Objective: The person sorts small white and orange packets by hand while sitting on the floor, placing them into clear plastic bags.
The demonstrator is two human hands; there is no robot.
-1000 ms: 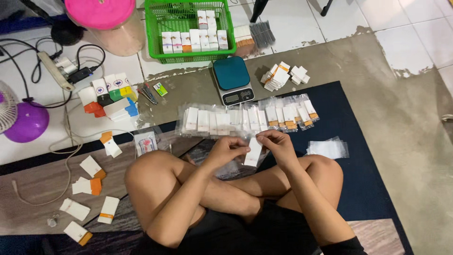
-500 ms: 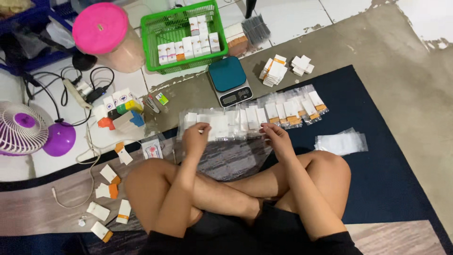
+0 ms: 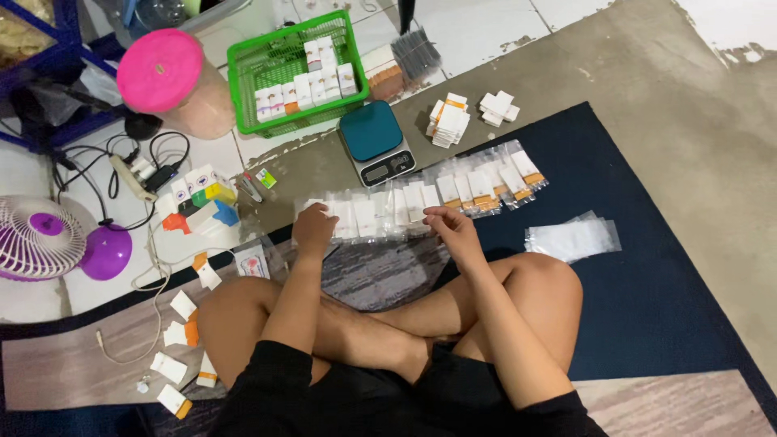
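Bagged white boxes [image 3: 421, 198] line the dark mat's [image 3: 647, 283] top edge; left hand [image 3: 314, 229] presses flat there, right hand [image 3: 453, 229] pinches one bag. Scale [image 3: 374, 144], green basket [image 3: 275, 69] behind.

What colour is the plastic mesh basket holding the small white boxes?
Bright green basket; seen best in the head view, beyond the hands.
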